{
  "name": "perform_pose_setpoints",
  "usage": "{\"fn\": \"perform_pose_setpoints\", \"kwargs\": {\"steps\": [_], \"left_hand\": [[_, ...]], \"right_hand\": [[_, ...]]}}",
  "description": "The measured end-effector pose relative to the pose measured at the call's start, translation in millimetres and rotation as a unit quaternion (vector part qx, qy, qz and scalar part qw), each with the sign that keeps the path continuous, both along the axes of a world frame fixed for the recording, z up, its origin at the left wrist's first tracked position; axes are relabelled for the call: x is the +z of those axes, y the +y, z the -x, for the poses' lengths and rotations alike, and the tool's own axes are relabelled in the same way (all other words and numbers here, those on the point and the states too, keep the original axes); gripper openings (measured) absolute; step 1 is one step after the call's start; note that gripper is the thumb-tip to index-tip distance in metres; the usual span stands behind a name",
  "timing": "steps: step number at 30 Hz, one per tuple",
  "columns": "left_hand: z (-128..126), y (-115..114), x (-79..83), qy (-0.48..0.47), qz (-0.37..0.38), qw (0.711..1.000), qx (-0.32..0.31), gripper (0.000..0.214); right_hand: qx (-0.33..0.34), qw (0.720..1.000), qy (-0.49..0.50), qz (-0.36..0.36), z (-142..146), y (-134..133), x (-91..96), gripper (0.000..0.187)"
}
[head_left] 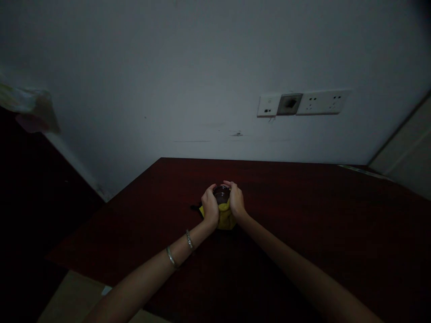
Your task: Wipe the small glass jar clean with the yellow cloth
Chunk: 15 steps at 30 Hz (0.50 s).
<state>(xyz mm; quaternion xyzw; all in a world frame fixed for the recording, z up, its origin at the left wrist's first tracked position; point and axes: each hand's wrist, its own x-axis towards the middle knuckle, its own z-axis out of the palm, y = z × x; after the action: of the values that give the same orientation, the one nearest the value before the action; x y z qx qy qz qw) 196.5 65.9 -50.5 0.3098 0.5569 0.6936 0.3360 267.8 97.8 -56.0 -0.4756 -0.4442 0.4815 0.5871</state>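
Observation:
A clear glass jar or cup (222, 195) stands on the dark red table, its round rim facing up. Yellow cloth (226, 218), which looks like a pouch with a dark cord at its left, lies around or against its lower part; which of the two is hard to tell in the dim light. My left hand (210, 207) is curved round the left side of the glass, and my right hand (237, 201) is cupped on its right side. Both sets of fingertips come near each other behind the rim. Palms and wrists hide the sides of the cloth.
The dark red tabletop (296, 215) meets a pale wall (188, 89) at its back edge. Sockets and switches (319, 103) are set in the wall at right. Some plastic bags (32, 105) hang or lie at far left. Pale floor (72, 296) shows at lower left.

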Motion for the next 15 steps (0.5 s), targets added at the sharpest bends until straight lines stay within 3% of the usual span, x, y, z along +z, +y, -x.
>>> {"fn": "perform_pose_setpoints", "kwargs": {"steps": [9,15], "left_hand": [[-97,-4,17.6,-0.055,0.010,0.993,-0.102,0.034],[-138,1,6.8,-0.027,0.027,0.990,-0.135,0.033]], "right_hand": [[-0.068,0.998,0.005,0.016,-102,-14,17.6,0.046],[-0.092,0.995,-0.002,0.026,-148,-17,15.8,0.045]]}}
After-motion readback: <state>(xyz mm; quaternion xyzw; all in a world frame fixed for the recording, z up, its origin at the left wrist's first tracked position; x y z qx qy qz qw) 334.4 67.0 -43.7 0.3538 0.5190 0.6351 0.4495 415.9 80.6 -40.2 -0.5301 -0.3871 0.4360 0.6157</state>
